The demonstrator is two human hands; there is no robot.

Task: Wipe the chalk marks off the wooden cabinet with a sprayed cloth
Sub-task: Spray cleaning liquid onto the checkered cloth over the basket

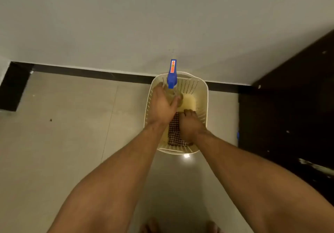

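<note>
Step in hand: collecting the materials. Both items sit in or over a cream plastic basket (206, 95) with slotted walls, which stands on the glossy tiled floor (63, 124) against the wall.

- The left hand (162, 104) is wrapped around the clear body of the spray bottle (171, 77), which has a rigid blue trigger head with an orange label.
- The right hand (189, 126) lies on the cloth (174, 129), fingers curled over its far edge in what looks like a grip. The cloth is a soft, dark checked weave, folded flat on the basket bottom.
- The dark wooden cabinet (289, 115) stands to the right, with pale smears (314, 166), likely chalk, on its surface.

Next move, as judged: lift both items clear, aim the nozzle at the cloth and wet it, then carry it to the cabinet. The smooth bottle calls for a firm hold.
</note>
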